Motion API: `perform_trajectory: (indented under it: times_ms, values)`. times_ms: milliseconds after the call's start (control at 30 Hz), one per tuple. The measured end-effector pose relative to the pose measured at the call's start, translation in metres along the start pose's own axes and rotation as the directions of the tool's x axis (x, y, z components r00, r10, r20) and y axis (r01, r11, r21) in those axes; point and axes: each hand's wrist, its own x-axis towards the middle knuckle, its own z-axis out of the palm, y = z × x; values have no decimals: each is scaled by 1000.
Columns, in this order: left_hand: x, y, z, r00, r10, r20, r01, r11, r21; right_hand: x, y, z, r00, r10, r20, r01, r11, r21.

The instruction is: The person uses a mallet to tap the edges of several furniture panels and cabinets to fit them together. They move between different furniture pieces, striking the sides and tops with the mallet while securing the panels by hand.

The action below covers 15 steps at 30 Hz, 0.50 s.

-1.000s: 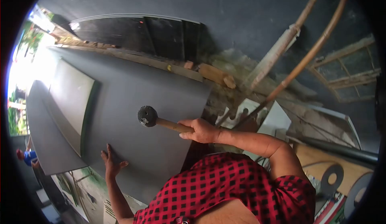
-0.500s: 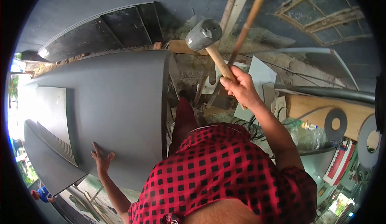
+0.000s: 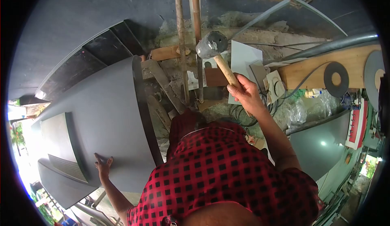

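My right hand [image 3: 245, 91] is wrapped round the wooden handle of a mallet [image 3: 212, 45]. The mallet's dark, scuffed head is raised above the floor clutter, apart from the sheet. My left hand [image 3: 104, 165] rests with its fingers spread on a large grey sheet [image 3: 109, 104], near the sheet's lower edge. Beyond that hand, to the left, a smaller pale panel [image 3: 61, 136] and a ribbed piece [image 3: 67, 167] lie on the sheet.
Two long poles [image 3: 180, 31] [image 3: 196, 19] lean at the wall. Dark panels [image 3: 97, 55] stand at upper left. On the right are a wooden board [image 3: 308, 69], a dark ring [image 3: 336, 79], cables [image 3: 248, 118] and a red and white object [image 3: 356, 124].
The view has turned, so the poles and the sheet's edge appear further left. My right hand still holds the mallet up, its head slightly lower in view. My left hand stays on the sheet.
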Motion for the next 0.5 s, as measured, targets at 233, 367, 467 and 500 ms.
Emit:
perform_trajectory:
  times_ms: [233,367,467,500]
  values:
    - [3,-8,3,999,36,-4,-36,999,-41,-8,9,4,996,62,-59,-58,996,73]
    - [5,-14,11,995,49,-88,-47,999,28,3,6,15,997,65,-52,-61,995,77]
    - [-7,2,-2,998,49,-37,-51,997,-54,17,-1,31,997,77,-26,-74,993,89]
    - [-9,6,-4,998,48,-45,-51,996,-69,22,-8,39,995,102,-9,-101,990,96]
